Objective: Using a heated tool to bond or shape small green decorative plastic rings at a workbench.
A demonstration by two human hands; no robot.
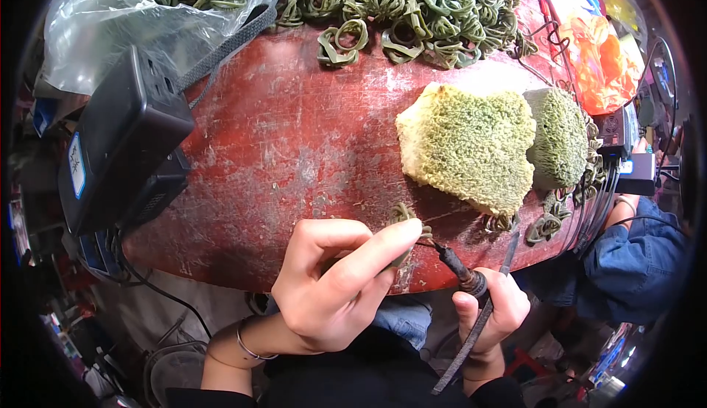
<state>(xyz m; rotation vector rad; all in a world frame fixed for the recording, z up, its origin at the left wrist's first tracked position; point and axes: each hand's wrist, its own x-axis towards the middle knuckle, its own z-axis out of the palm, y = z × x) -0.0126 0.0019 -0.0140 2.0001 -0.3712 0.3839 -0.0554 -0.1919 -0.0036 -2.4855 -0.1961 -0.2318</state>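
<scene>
My left hand point(331, 283) is closed, pinching a small green ring-shaped piece point(402, 215) between thumb and fingers near the table's front edge. My right hand point(495, 308) grips a dark-handled pen-like tool point(462, 272) with a thin tip. That tip points left and reaches the green piece; whether it touches I cannot tell. A long, narrow grey file point(465, 349) also runs through the right hand, slanting from upper right to lower left. Just beyond the hands lies a rough yellow-green sponge-like block point(475, 146), and a greener block point(560, 139) stands at its right.
A heap of green ring-shaped pieces point(449, 3) covers the far side of the red table point(294, 143). At left are a black box-shaped device point(132, 135) and a clear plastic bag point(132, 32). An orange bag point(600, 62), cables and another person's blue sleeve point(637, 261) are at right.
</scene>
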